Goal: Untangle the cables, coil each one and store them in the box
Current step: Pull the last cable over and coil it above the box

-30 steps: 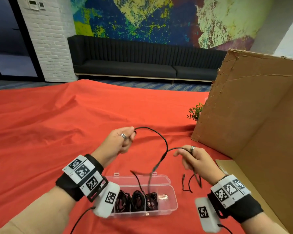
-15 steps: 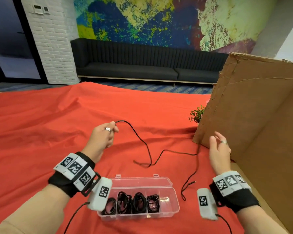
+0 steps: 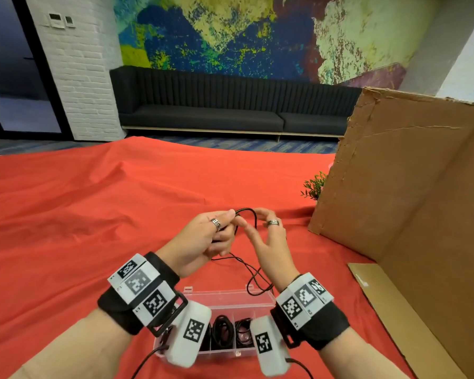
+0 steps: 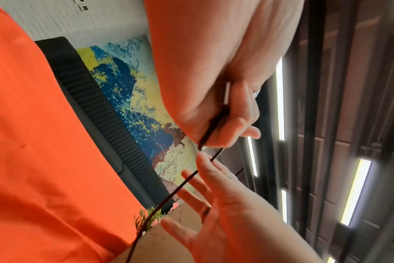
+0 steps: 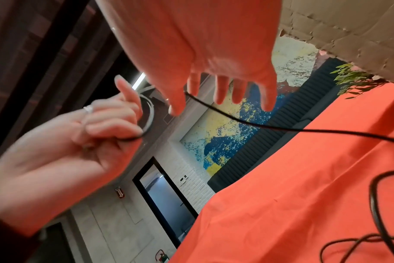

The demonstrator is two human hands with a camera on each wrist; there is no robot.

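A thin black cable (image 3: 246,210) arcs in a small loop between my two hands above the red cloth. My left hand (image 3: 225,228) grips the cable near its silver plug (image 4: 225,92), fingers curled round it (image 5: 115,131). My right hand (image 3: 251,220) is beside it with straight, spread fingers (image 5: 223,89), and the cable lies across them (image 4: 197,171). The rest of the cable trails loose on the cloth (image 3: 257,280) toward the clear plastic box (image 3: 257,300). The box stands open in front of my wrists, with coiled black cables (image 3: 222,329) in its compartments.
A big brown cardboard sheet (image 3: 394,201) stands at the right, with a small green plant (image 3: 314,186) at its far corner. Red cloth (image 3: 93,228) covers the table. A dark sofa (image 3: 203,116) lines the back wall.
My right hand has swung left from the cardboard to meet my left hand. The left hand came toward the middle, and the stretched cable now forms a small loop between them.
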